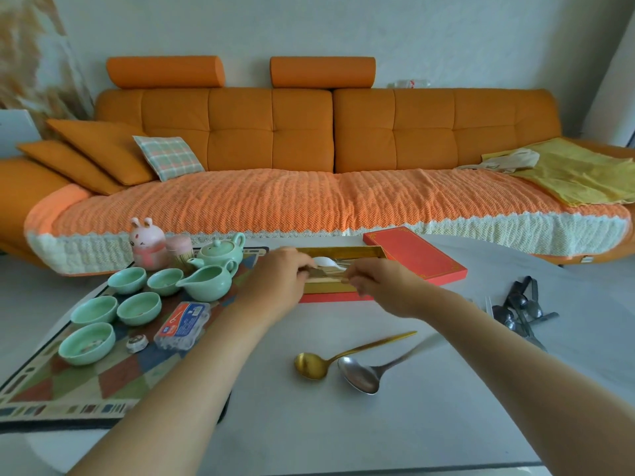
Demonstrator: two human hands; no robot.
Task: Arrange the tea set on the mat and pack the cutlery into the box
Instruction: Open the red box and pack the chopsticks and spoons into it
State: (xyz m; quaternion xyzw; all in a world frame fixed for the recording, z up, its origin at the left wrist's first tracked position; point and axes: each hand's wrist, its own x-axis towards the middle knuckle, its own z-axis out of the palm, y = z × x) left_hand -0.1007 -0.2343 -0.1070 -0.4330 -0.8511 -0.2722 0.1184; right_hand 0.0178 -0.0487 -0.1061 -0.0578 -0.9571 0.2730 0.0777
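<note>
Cutlery first: where is it lying right now?

Some gold pieces (331, 273) are already lying in the box (343, 250), next to a white spoon (324, 261). A gold spoon (311, 365) and a silver spoon (359, 376) are waiting on the table (395, 434), nearer the person. A dark pile of cutlery (522, 310) is sitting well off to the right.

And the hands?

Both are reaching into the box. The left hand (278, 280) is pinching the gold pieces at one end with curled fingers, and the right hand (378, 285) is pinching them at the other.

How is it all going to handle?

I'm judging the metal to be stiff, light and slick. The thin handles are looking easiest to pinch near mid-length, since a rounded bowl is likely to skid on a smooth top. The teapot (220, 254) and the cups (92, 343) are standing on the mat (68, 389). Being glazed, they are probably fragile and slippery.

What about the surface and the room?

The table is showing white and smooth, with a curved far edge. A red lid (415, 259) is lying against the box's right side. An orange sofa (309, 132) is running along the wall behind.
</note>
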